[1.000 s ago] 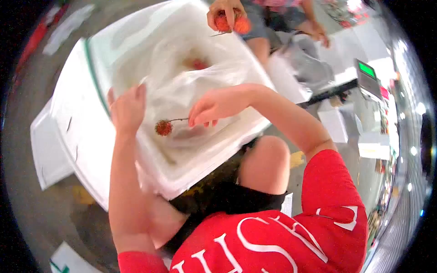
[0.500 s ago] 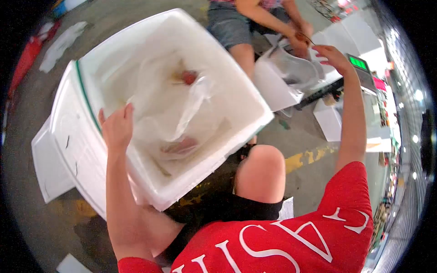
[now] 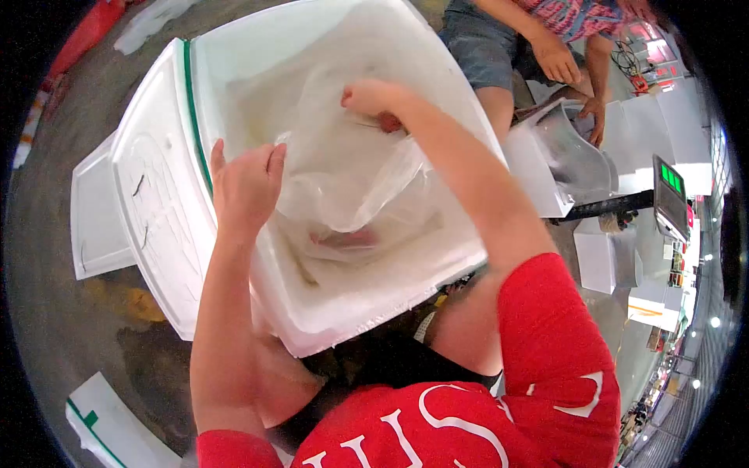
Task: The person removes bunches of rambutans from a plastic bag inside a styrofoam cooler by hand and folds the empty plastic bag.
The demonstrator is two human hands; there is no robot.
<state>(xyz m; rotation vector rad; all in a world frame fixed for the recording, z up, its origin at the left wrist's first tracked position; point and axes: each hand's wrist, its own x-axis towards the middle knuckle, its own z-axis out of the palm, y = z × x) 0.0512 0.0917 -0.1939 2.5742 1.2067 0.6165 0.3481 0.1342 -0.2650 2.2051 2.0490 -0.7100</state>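
A large white foam box (image 3: pixel 355 331) stands before my knees with a clear plastic bag (image 3: pixel 328 199) spread inside it. My left hand (image 3: pixel 248 183) is at the box's left wall, fingers curled, the bag's edge against its thumb; the bag seems pinched there. Reaching across the box, my right hand (image 3: pixel 376 100) is closed over the bag's far part, and what it holds, if anything, is hidden. Just under that wrist lies a small dark-red thing (image 3: pixel 389 122) with thin strands beside it. Another reddish-brown thing (image 3: pixel 343 238) shows blurred under the plastic, nearer me.
Beyond the box, at the right, another person's hands (image 3: pixel 555 61) are above a white container (image 3: pixel 538 160) lined with clear plastic. A scale display (image 3: pixel 671 178) glows green to the right. White foam lids (image 3: pixel 160 226) lean at the box's left; a foam piece (image 3: pixel 117 421) lies lower left.
My right hand has moved left from beside the other person's hands into the foam box and closed. My left hand stays at the box's left wall. The view has shifted.
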